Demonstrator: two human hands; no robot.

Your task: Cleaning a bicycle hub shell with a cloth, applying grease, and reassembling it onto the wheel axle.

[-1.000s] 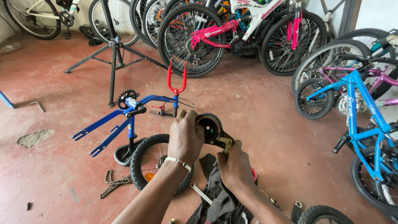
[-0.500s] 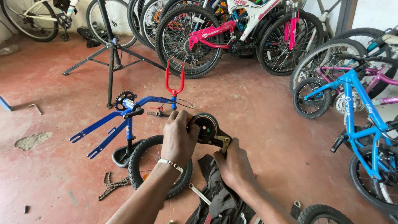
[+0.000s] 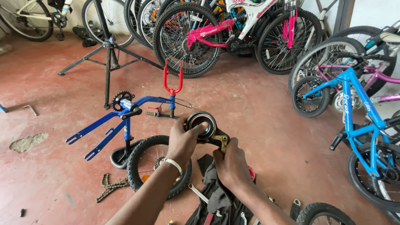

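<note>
One round hub part [image 3: 201, 124], gripped by two hands: left hand [image 3: 183, 139], right hand [image 3: 231, 164].

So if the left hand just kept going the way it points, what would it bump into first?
The left hand already touches the round black drum part. Beyond that, probably the red fork of the upturned blue frame, though depth is unclear.

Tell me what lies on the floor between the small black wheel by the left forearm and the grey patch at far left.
In the head view, a loose rusty bicycle chain lies between the small black spoked wheel and the grey cement patch; otherwise bare red floor.
</note>
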